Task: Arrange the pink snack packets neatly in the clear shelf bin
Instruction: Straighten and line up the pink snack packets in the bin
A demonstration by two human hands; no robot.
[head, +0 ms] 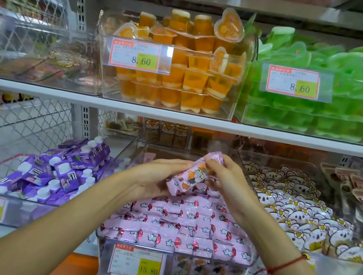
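On the lower shelf [177, 123] of a shop display, between a bin of purple pouches [60, 169] and one of koala-print packs [292, 205], the clear shelf bin [171, 268] holds rows of pink snack packets [178, 224]. My left hand [156, 179] cradles one pink packet [191, 176] from below at its lower end while my right hand [223, 175] pinches its upper end, both grips closed on it, held tilted just above the stacked rows. I judge the packet light, soft and crinkly with a slick film wrapper, so it is best taken by the two sealed ends, without squeezing the middle, and laid flat in line with the rows.
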